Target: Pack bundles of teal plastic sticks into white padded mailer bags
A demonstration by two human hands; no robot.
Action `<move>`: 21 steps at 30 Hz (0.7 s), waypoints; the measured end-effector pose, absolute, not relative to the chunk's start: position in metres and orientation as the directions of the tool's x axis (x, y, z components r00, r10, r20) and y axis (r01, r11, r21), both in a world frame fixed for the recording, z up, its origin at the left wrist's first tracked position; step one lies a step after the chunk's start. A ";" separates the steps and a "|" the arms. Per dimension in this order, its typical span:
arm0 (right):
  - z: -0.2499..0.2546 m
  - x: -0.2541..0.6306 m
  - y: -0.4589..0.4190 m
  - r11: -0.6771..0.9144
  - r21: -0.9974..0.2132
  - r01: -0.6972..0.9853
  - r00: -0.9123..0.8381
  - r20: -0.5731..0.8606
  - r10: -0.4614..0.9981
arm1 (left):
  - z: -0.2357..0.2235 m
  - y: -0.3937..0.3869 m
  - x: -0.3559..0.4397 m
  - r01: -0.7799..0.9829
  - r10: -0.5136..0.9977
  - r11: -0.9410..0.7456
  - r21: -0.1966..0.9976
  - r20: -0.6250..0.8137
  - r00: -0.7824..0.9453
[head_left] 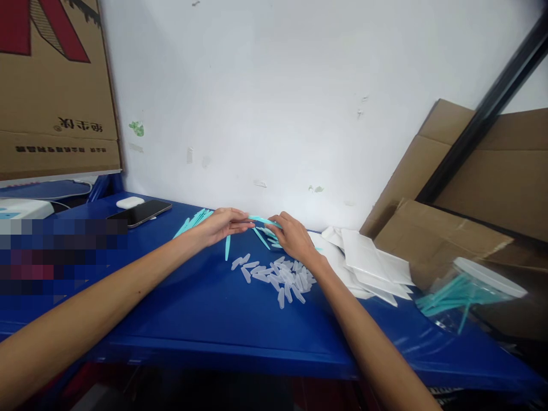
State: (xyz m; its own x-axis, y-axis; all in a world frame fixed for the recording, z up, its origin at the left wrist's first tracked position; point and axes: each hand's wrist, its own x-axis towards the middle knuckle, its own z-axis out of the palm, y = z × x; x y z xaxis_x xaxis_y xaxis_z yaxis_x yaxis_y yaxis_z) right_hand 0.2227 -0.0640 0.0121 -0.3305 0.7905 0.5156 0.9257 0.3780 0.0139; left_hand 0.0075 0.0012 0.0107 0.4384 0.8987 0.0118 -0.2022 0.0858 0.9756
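A slim turquoise stick (260, 219), shaped like an eyebrow razor, spans the gap between my hands above the far side of the table. My left hand (222, 225) pinches its left end, and the curled fingers of my right hand (295, 237) close on its right end. More turquoise sticks (194, 221) lie in a bunch behind my left hand. One loose stick (228, 248) rests just below that hand. Others (262, 238) are partly hidden by my right hand. Nearer to me spreads a pile of small translucent covers (286, 279).
On the blue table (205, 319), a phone (143, 213) and a white case (130, 202) lie at left. White packets (363, 257) are stacked at right, near a clear jar (466, 294) with turquoise sticks inside. Cardboard (436, 234) leans behind the jar; a white wall (257, 103) stands behind.
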 end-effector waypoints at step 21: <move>0.019 0.249 -0.055 0.165 0.085 0.983 -0.185 0.446 0.876 | 0.017 -0.011 0.006 0.893 0.838 -0.446 0.050 0.373 0.398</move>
